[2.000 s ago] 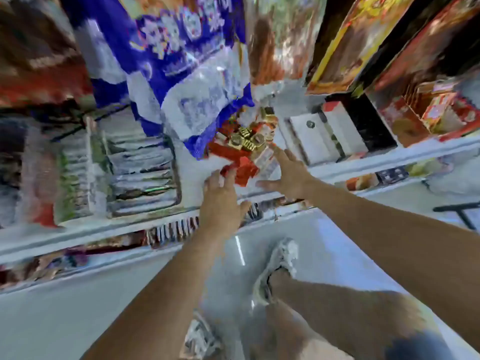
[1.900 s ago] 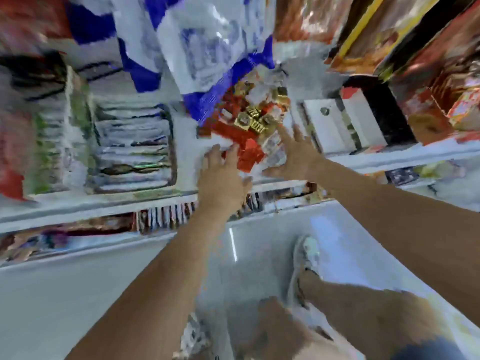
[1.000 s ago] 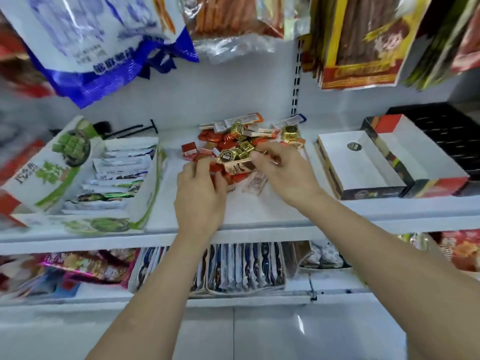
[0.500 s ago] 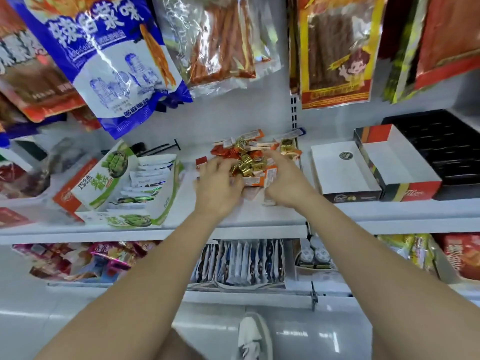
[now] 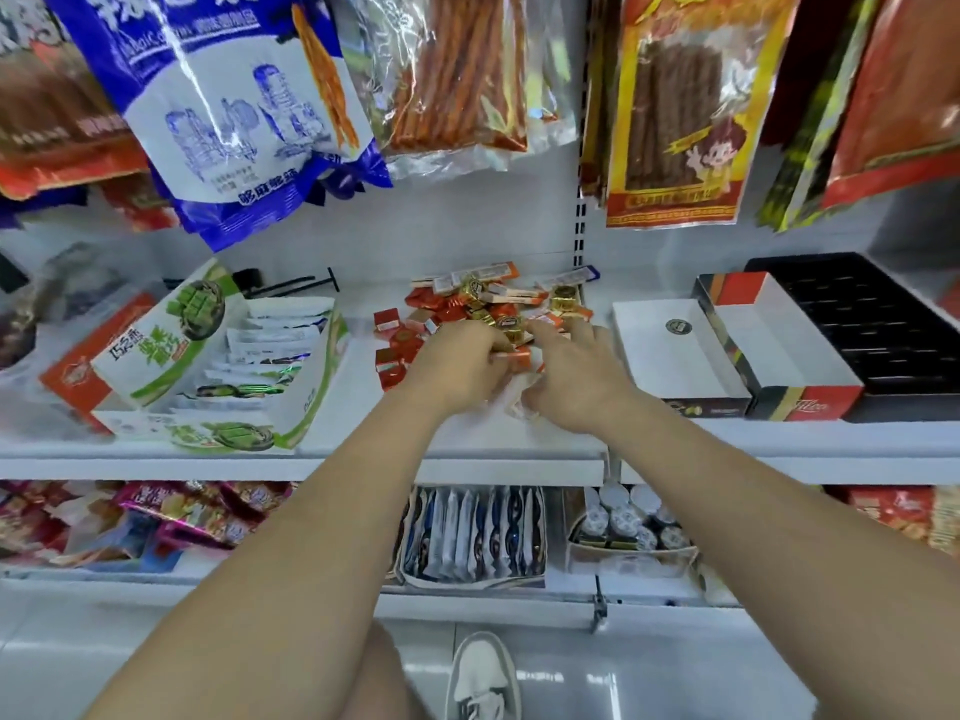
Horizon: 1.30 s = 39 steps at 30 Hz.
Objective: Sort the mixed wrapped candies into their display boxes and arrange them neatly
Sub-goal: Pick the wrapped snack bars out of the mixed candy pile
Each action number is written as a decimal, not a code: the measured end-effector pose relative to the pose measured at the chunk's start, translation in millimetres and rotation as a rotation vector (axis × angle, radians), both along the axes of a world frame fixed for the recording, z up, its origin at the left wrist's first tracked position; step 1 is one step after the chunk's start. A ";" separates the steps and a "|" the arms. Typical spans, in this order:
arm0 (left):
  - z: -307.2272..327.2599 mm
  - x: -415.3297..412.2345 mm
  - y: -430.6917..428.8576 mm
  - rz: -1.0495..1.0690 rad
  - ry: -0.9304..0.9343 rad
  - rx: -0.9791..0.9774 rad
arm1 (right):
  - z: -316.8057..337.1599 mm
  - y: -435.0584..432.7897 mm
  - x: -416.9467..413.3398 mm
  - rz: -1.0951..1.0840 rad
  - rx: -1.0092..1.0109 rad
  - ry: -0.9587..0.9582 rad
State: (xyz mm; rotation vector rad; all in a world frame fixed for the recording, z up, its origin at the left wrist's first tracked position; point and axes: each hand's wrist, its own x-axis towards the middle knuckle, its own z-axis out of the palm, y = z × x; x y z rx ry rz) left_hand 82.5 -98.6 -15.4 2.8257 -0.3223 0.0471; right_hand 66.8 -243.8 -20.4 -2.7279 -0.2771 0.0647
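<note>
Candies under curled left hand, just beyond right hand

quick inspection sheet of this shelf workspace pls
surface: white shelf, candies loose on it
job's things: mixed wrapped candies piled mid-shelf; white box and red-ended box to the right, both empty
clutter: open green box of sachets on the left; black hooks at the back
hands: left hand curled on candies at pile's front; right hand open, fingers touching pile
cables: nothing seen
surroundings: snack bags hanging above; black tray far right; stocked lower shelf
</note>
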 end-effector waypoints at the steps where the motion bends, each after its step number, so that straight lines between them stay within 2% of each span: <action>1: 1.3 1.7 0.2 0.020 -0.002 -0.032 | 1.9 -3.1 -0.4 0.013 -0.001 0.009; 4: 3.8 6.7 -4.3 0.063 -0.040 -0.087 | -1.0 -8.6 -2.1 0.043 0.062 0.035; 7: 5.1 10.8 -11.3 0.103 0.001 -0.105 | -4.2 -10.2 -2.8 0.059 0.129 0.091; 12: 8.0 15.0 -12.8 0.140 0.091 0.067 | -3.0 -15.2 -5.7 0.149 0.133 0.153; 17: 14.4 11.6 -18.0 0.134 0.067 0.282 | 1.8 -21.4 -6.9 0.169 0.146 0.168; 19: 11.2 10.1 -19.4 0.127 0.066 0.310 | 2.3 -20.0 -5.9 0.150 0.120 0.172; 27: 8.9 8.0 -5.9 0.136 0.242 0.085 | 1.3 -8.8 4.6 0.140 -0.067 0.180; 32: 7.6 1.3 -6.0 0.144 0.226 -0.008 | 6.9 -13.7 15.4 0.143 -0.062 0.175; 35: 11.8 -1.8 -4.7 0.117 0.175 -0.158 | 11.3 -23.8 22.7 0.085 0.212 0.230; 37: 16.9 -2.7 -4.1 0.099 0.147 -0.303 | 16.6 -29.6 24.9 0.026 0.527 0.334; 39: 20.0 -3.1 -4.5 0.108 0.151 -0.530 | 21.6 -32.5 23.1 -0.042 0.918 0.472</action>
